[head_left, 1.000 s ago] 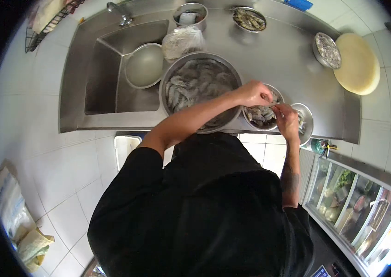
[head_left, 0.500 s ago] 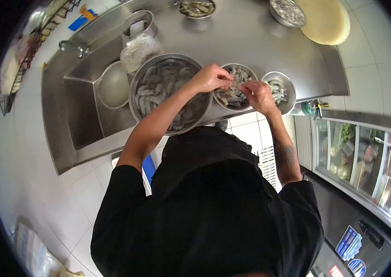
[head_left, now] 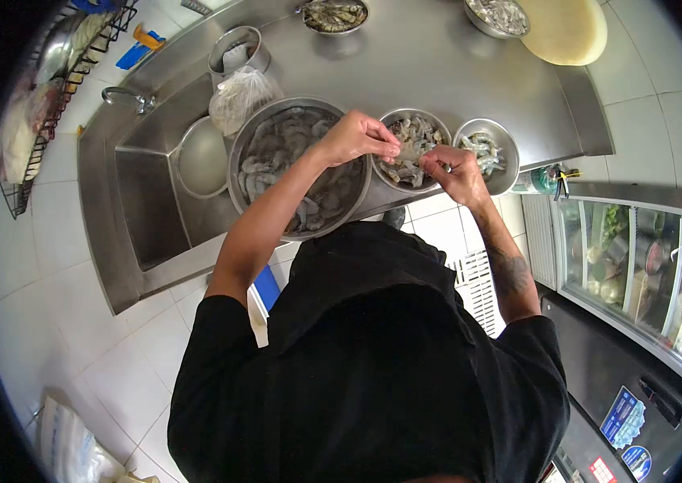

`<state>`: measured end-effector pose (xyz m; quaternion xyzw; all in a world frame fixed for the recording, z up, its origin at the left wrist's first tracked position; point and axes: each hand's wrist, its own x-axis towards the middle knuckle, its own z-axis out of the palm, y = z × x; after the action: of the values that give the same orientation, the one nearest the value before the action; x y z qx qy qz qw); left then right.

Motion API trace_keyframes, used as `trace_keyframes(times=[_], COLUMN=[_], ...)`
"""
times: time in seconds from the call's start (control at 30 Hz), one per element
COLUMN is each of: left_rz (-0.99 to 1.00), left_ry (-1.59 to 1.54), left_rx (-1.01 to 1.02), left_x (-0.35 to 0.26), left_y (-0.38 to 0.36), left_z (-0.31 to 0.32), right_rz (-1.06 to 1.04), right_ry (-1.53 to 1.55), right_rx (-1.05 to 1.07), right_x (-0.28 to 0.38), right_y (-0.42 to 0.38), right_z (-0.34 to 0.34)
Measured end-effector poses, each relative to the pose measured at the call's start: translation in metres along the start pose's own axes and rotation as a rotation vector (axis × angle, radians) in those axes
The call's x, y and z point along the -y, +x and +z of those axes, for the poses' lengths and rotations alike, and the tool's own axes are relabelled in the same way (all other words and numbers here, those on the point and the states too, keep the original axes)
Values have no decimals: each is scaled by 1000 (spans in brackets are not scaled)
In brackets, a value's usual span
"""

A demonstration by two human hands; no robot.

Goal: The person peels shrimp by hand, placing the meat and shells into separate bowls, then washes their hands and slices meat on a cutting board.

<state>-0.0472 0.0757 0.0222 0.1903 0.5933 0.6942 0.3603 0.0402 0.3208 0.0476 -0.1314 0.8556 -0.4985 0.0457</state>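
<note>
My left hand (head_left: 357, 139) is closed in a pinch above the left rim of a metal bowl (head_left: 385, 119) of shrimp shells and scraps (head_left: 417, 131). What its fingertips hold is too small to make out. Facing it across the same bowl, my right hand (head_left: 457, 173) has thumb and fingers pressed together on what looks like a pale, translucent shrimp (head_left: 415, 153), mostly hidden. Under my left forearm stands a large round pan (head_left: 234, 173) with many grey shrimp (head_left: 281, 149) in liquid. Pale shrimp (head_left: 483, 151) lie in a smaller metal bowl (head_left: 510, 165) beside my right hand.
At left is a sink (head_left: 144, 213) with a faucet (head_left: 128, 98) and a round container of cloudy liquid (head_left: 202, 159). A plastic bag (head_left: 243, 95) touches the pan. Two more bowls and a round cutting board (head_left: 570, 28) stand at the back. A glass-door fridge (head_left: 639, 266) is at right.
My hands have drawn slightly apart: the left has shifted a little left, while the right stays over the bowl's edge. The whole view has tilted slightly.
</note>
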Motion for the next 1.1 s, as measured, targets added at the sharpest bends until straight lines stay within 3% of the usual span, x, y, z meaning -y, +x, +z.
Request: trace_keyframes(times=[0.13,0.2,0.27,0.3,0.37,0.4,0.47,0.5,0.53,0.6,0.67,0.8,1.1], left_rz=[-45,-65,-124,-149,-107,-62,-50,-28,-9,23,67,426,425], left_ry=[32,46,33,94,75,43,33,-9,-50,19,781,1090,1001], left_rx=[38,51,-47,-55,-28,-19,-6,-14,-25,3,-17,-59,43], left_x=[-6,-4,-2,-6,2,5,2,3,3,-3,-23,-7,-8], left_y=[-6,-12,-18,-21,-15,-11,-5,-4,-4,-9,-15,-5,12], left_z=[-9,-22,-36,-36,-31,-27,-8,1,9,23,40,51,63], right_rz=[61,42,279,282,72,-64,112,322,364,419,410,391,390], right_ry=[198,134,54,60,-277,-351,-82,263,373,496,459,432,343], right_rx=[-3,-37,74,59,41,-102,-137,-41,50,19,-41,-101,-151], right_x=[3,-4,-25,-27,-29,-43,-15,5,5,10,5,-1,-5], right_y=[-1,-2,6,10,19,19,24,25,26,25,24,20,3], right_z=[-4,-21,-41,-37,-22,-5,17,20,23,28,29,24,10])
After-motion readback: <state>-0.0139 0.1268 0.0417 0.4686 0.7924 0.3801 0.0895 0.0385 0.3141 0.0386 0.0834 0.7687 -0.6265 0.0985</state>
